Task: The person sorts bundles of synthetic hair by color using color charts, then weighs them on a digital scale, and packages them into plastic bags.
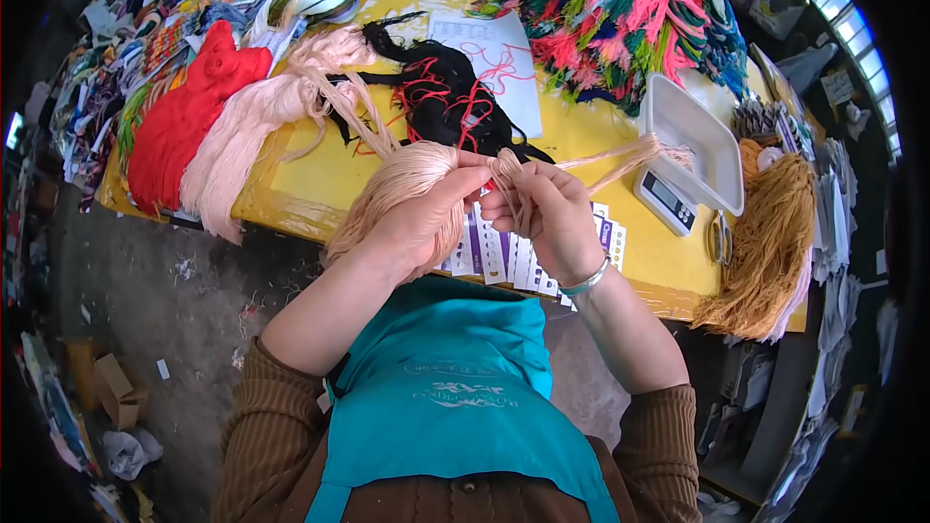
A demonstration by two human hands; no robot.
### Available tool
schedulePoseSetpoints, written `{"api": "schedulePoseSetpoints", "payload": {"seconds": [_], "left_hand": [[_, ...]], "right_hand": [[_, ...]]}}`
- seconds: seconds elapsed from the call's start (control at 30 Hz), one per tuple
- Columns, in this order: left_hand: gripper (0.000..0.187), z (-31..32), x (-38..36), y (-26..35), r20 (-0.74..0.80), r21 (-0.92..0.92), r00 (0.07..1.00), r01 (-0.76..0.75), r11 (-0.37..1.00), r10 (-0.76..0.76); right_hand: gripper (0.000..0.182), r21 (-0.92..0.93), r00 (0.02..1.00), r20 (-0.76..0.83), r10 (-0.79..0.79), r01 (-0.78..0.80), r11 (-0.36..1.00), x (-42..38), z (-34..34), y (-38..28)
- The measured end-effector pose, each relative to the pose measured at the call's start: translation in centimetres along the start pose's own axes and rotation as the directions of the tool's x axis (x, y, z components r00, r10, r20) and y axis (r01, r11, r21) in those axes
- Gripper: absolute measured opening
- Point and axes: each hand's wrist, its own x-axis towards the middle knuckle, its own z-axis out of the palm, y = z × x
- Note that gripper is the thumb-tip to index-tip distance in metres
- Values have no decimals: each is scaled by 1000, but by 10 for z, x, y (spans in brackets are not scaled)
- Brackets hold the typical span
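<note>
A thick bundle of pale peach thread (405,184) hangs over the table's near edge. My left hand (436,208) is closed round its right side, thumb pointing right. Close beside it, my right hand (557,218) pinches a loop of the same pale thread, fingers bent. Strands of pale thread (610,163) run right from my right hand to the white tray (693,140). A bit of red shows between the two hands. Under them lie white and purple printed cards (494,247).
On the yellow table (300,194) are black thread with red strands (450,102), a paper sheet (513,68), a red bundle (189,126), pale pink thread (254,121), and a multicoloured pile (620,10). A digital scale (666,201) and brown thread (770,242) lie at right.
</note>
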Motion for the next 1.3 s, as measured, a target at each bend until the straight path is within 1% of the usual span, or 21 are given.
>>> {"api": "schedulePoseSetpoints", "payload": {"seconds": [0.07, 0.13, 0.17, 0.37, 0.43, 0.5, 0.53, 0.57, 0.6, 0.63, 0.67, 0.7, 0.77, 0.83, 0.87, 0.97, 1.03, 1.1, 1.17, 1.23, 1.3], "left_hand": [[22, -3, 2, 0, 2, -24, 1000, 14, 1000, -14], [24, -4, 3, 2, 77, -80, 993, 94, 992, -87], [24, -3, 2, 3, 78, -80, 993, 94, 992, -88], [26, 6, 0, -1, 78, -62, 997, 0, 998, 5], [25, 2, 3, -1, 72, 39, 997, -28, 999, 25], [23, 6, 2, 4, -46, 30, 995, -92, 995, 94], [21, 0, 3, 6, -24, -58, 996, -90, 994, 89], [19, -12, 3, 9, 38, -119, 992, -113, 986, 119], [17, -24, 1, 15, 98, -181, 984, -130, 975, 150], [15, -24, -8, 27, -22, -134, 988, -151, 979, 150], [13, -40, -9, 31, 25, -247, 986, -153, 957, 164], [13, -58, -10, 37, 70, -356, 981, -147, 923, 183], [16, -79, -23, 58, 206, -509, 960, -61, 858, 190], [21, -86, -42, 74, 225, -630, 929, -90, 772, 293], [22, -94, -51, 83, 243, -643, 912, -105, 759, 332], [27, -127, -87, 115, 252, -673, 884, -132, 728, 394], [32, -124, -109, 127, 250, -740, 836, -159, 653, 488], [34, -151, -136, 137, 166, -738, 823, -261, 622, 543], [32, -209, -171, 153, 150, -651, 839, -315, 691, 523], [26, -200, -197, 152, -69, -676, 765, -507, 534, 640], [21, -244, -236, 159, -196, -538, 693, -667, 515, 694]], "right_hand": [[23, 19, 1000, 3, -4, 4, 1000, 0, 1, 0], [22, -35, 1000, -23, 18, -18, 999, -1, 5, -2], [22, -35, 1000, -24, 17, -18, 999, -1, 5, -2], [21, -85, 1000, 23, -9, 11, 996, -1, 0, 3], [21, -163, 996, -7, -87, 85, 983, 0, -3, 5], [22, -94, 981, -5, -193, 192, 977, 3, -20, -6], [23, -58, 973, -33, -228, 226, 972, 3, -30, -19], [23, 54, 975, -84, -204, 209, 976, 0, -45, -38], [21, 19, 935, -169, -311, 319, 948, 2, -66, -56], [19, 190, 963, -172, -208, 240, 952, 0, -90, -89], [17, 65, 932, -216, -290, 310, 948, -4, -112, -119], [17, 1, 868, -218, -446, 457, 889, -10, -121, -146], [14, 10, 761, -394, -515, 564, 826, -18, -159, -212], [15, -174, 577, -501, -644, 662, 729, -31, -171, -267], [16, -184, 553, -490, -673, 689, 701, -33, -201, -301], [16, -251, 403, -554, -728, 753, 608, -45, -223, -374], [16, -276, 325, -579, -748, 785, 555, -50, -230, -416], [14, -316, 278, -578, -768, 791, 524, -51, -233, -451], [12, -367, 224, -543, -809, 804, 468, -52, -225, -480], [17, -419, 170, -487, -857, 815, 400, -53, -211, -509], [24, -463, 125, -423, -897, 822, 333, -53, -192, -530]]}}
